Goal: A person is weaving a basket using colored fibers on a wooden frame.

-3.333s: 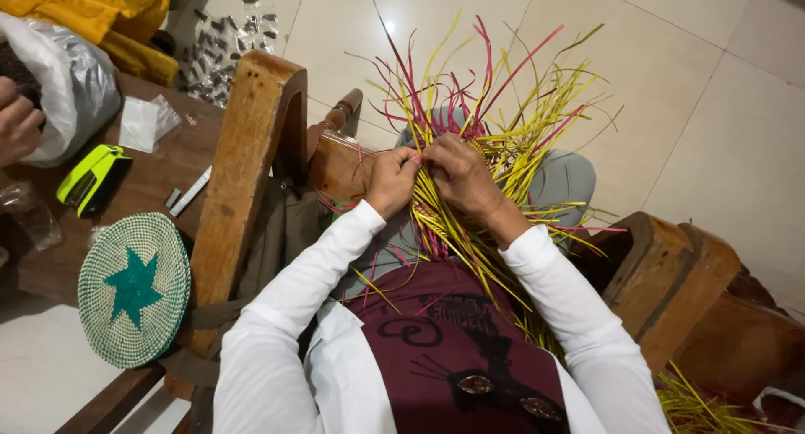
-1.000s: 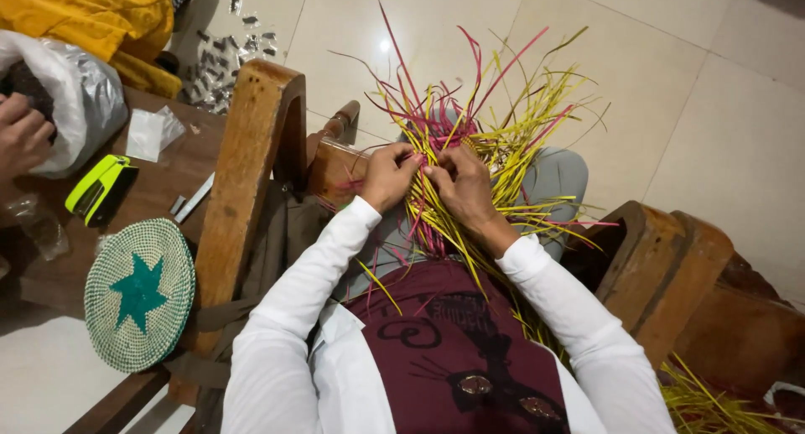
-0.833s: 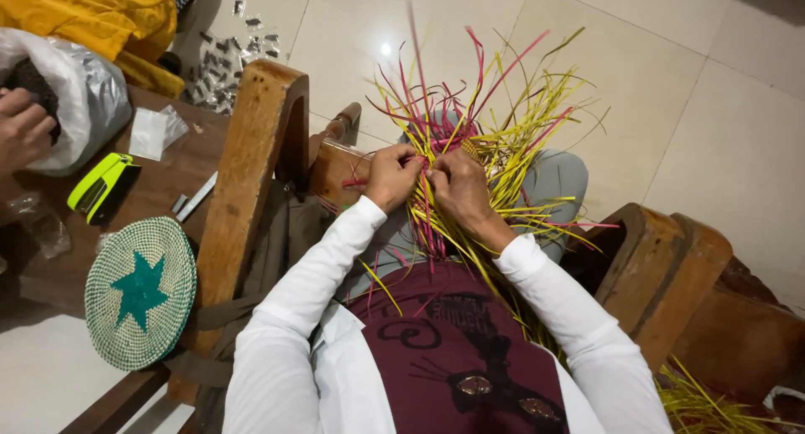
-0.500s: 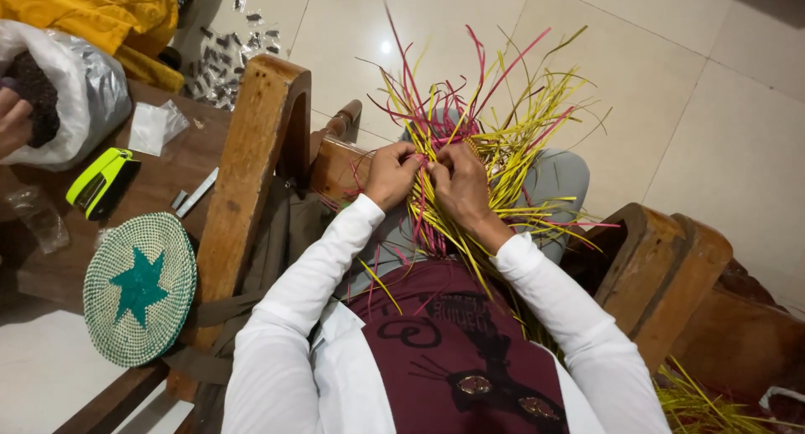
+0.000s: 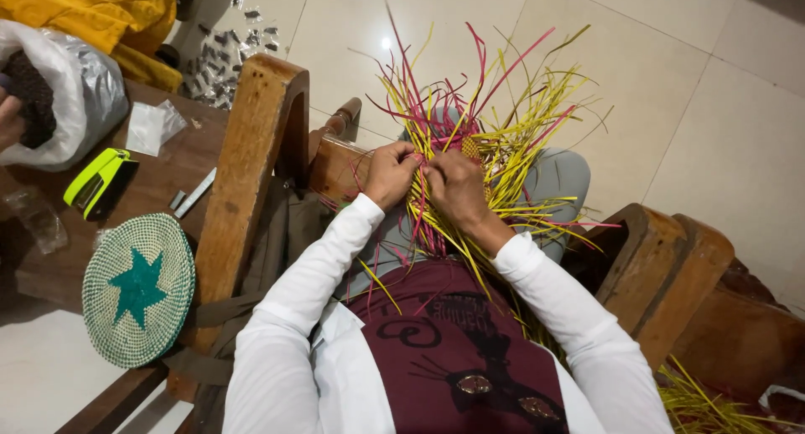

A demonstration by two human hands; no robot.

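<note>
Straw bundle (image 5: 495, 149) centre hidden behind left hand (image 5: 391, 172), right hand (image 5: 457, 187).

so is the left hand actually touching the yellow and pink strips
Touching. The head view shows the left hand with its fingertips pinched into the yellow and pink strips, no gap, right beside the right hand.

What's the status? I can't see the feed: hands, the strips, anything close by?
Left hand and right hand both pinching the bundle of yellow and pink weaving strips. Bundle over lap, ends splayed. Wooden armrest close at left.
</note>
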